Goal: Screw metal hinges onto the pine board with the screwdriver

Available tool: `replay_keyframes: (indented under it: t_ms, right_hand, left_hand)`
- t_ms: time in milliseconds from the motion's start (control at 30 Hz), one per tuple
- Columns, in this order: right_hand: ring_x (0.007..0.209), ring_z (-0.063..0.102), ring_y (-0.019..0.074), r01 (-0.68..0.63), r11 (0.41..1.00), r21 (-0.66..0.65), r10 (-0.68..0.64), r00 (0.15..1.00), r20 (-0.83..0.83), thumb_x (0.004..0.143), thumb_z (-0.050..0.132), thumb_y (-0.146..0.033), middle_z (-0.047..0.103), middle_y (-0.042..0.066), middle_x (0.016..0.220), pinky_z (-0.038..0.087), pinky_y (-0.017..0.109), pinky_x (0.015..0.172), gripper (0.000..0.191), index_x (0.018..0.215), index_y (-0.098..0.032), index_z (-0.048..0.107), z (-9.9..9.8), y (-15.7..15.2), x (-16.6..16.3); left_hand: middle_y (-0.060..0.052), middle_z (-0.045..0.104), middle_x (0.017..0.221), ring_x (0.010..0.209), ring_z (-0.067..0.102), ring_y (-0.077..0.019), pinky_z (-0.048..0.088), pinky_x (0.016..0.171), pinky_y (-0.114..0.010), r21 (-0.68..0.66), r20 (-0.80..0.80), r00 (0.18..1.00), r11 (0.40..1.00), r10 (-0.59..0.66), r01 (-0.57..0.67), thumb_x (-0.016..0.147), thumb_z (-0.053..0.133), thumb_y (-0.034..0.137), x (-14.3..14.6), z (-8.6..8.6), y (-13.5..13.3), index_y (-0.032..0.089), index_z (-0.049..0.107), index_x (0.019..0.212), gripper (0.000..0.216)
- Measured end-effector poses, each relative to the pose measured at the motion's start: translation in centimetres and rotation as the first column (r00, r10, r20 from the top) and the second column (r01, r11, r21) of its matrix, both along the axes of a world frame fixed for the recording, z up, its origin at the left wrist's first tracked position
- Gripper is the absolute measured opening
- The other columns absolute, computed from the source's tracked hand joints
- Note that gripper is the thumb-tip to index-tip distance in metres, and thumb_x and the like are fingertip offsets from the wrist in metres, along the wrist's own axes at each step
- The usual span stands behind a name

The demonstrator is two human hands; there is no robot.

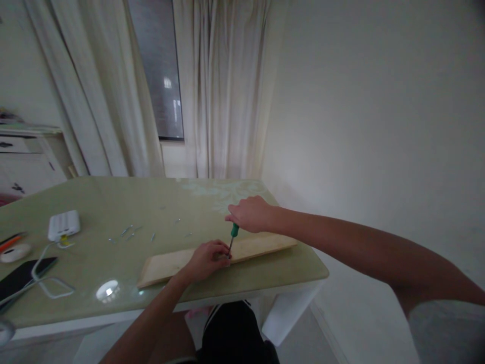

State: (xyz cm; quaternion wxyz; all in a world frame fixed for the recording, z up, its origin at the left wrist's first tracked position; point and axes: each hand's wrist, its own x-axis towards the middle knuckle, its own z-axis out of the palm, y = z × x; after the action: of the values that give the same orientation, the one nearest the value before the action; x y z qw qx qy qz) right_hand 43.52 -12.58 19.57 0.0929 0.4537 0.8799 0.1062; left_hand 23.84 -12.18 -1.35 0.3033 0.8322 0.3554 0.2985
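A pale wooden board (261, 247) lies slantwise near the table's front edge. My right hand (252, 213) is wrapped round the green handle of a screwdriver (235, 230), above the board. The shaft points down, slightly tilted, and its tip meets the fingertips of my left hand (207, 259). Those fingers are pinched together at the tip, resting on the board; a small shiny bit shows there, too small to name. Several loose metal screws (126, 230) lie on the table beyond the board, to the left.
The green-topped table (94, 197) has its right corner near the wall. On its left are a white box-shaped device (64, 225) with a white cable (53, 292), a dark phone-like slab (18, 280), a round white object (15, 253) and an orange tool (10, 241).
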Motion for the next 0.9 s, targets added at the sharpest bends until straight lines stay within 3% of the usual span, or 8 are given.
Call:
replay_keyframes:
  t_ms: [100, 167, 233, 300, 367, 567, 767, 900]
  right_hand:
    - [0.111, 0.071, 0.0313, -0.214, 0.972, -0.097, 0.212, 0.977, -0.034, 0.109, 0.045, -0.029, 0.072, 0.019, 0.126, 0.052, 0.038, 0.081, 0.035, 0.138, -0.021, 0.063, 0.2, 0.5, 0.5]
    - [0.117, 0.069, 0.0277, -0.336, 0.927, -0.166, 0.322, 0.941, -0.106, 0.105, 0.053, -0.025, 0.07, 0.017, 0.133, 0.051, 0.035, 0.087, 0.04, 0.145, -0.022, 0.057, 0.3, 0.8, 0.8]
    - [0.112, 0.07, 0.0278, -0.314, 0.933, -0.173, 0.289, 0.944, -0.156, 0.105, 0.057, -0.037, 0.073, 0.016, 0.129, 0.051, 0.035, 0.086, 0.043, 0.146, -0.023, 0.055, 0.2, 0.9, 0.9]
    - [0.101, 0.072, 0.0293, -0.184, 0.974, -0.13, 0.165, 0.976, -0.142, 0.107, 0.053, -0.048, 0.077, 0.016, 0.117, 0.051, 0.036, 0.079, 0.045, 0.144, -0.023, 0.055, -0.2, 0.7, 0.8]
    - [0.094, 0.073, 0.0284, -0.126, 0.988, -0.09, 0.116, 0.987, -0.109, 0.109, 0.049, -0.042, 0.078, 0.014, 0.111, 0.05, 0.035, 0.076, 0.039, 0.142, -0.024, 0.057, -0.6, 0.4, 0.5]
    - [0.113, 0.065, 0.026, -0.448, 0.893, -0.043, 0.424, 0.868, -0.259, 0.097, 0.07, -0.021, 0.071, 0.013, 0.121, 0.048, 0.038, 0.1, 0.038, 0.134, -0.018, 0.062, -0.9, 1.0, -0.4]
    - [0.099, 0.067, 0.0202, -0.43, 0.888, -0.161, 0.333, 0.845, -0.418, 0.089, 0.077, -0.013, 0.073, 0.008, 0.111, 0.049, 0.031, 0.088, 0.042, 0.128, -0.018, 0.063, -1.2, 3.2, 0.0]
    - [0.105, 0.07, 0.0167, -0.497, 0.803, -0.33, 0.329, 0.83, -0.45, 0.09, 0.073, -0.006, 0.075, 0.008, 0.119, 0.05, 0.027, 0.091, 0.041, 0.128, -0.017, 0.062, -0.4, 3.2, 0.3]
  left_hand:
    - [-0.004, 0.078, 0.107, 0.095, 0.071, -0.0201, 0.051, 0.086, -0.028, -0.021, 0.01, 0.999, 0.999, 0.042, -0.042, 0.092, 0.072, 0.037, 0.3, -0.1, 0.0, 0.024, 0.081, 0.092, 0.015]
    - [-0.003, 0.078, 0.105, 0.094, 0.07, -0.0204, 0.05, 0.084, -0.028, 0.0, -0.018, 0.998, 0.998, 0.06, -0.06, 0.092, 0.071, 0.036, 0.5, 0.0, -0.1, 0.024, 0.081, 0.091, 0.015]
    - [-0.003, 0.078, 0.105, 0.096, 0.07, -0.021, 0.049, 0.086, -0.029, 0.04, -0.044, 0.997, 0.997, 0.066, -0.064, 0.093, 0.07, 0.034, 0.6, 0.1, -0.2, 0.025, 0.08, 0.091, 0.014]
    - [-0.003, 0.079, 0.105, 0.098, 0.07, -0.0217, 0.048, 0.089, -0.03, 0.075, -0.057, 0.996, 0.995, 0.068, -0.064, 0.094, 0.069, 0.034, 0.6, 0.0, -0.2, 0.025, 0.08, 0.093, 0.014]
    - [-0.003, 0.079, 0.106, 0.099, 0.07, -0.0222, 0.048, 0.09, -0.031, 0.089, -0.059, 0.996, 0.994, 0.068, -0.062, 0.095, 0.069, 0.033, 0.6, -0.1, -0.2, 0.025, 0.08, 0.093, 0.014]
    - [-0.004, 0.076, 0.104, 0.095, 0.067, -0.021, 0.047, 0.084, -0.03, 0.084, -0.077, 0.993, 0.993, 0.094, -0.087, 0.094, 0.068, 0.032, 0.6, 0.0, -0.3, 0.023, 0.076, 0.086, 0.015]
    - [-0.002, 0.074, 0.093, 0.089, 0.065, -0.0198, 0.044, 0.08, -0.03, 0.095, -0.124, 0.982, 0.987, 0.144, -0.133, 0.093, 0.069, 0.031, 0.7, 0.2, -0.6, 0.022, 0.072, 0.084, 0.013]
    - [-0.003, 0.075, 0.093, 0.091, 0.065, -0.0212, 0.044, 0.081, -0.031, 0.105, -0.149, 0.977, 0.985, 0.151, -0.136, 0.094, 0.068, 0.031, 0.8, 0.4, -0.7, 0.021, 0.071, 0.084, 0.014]
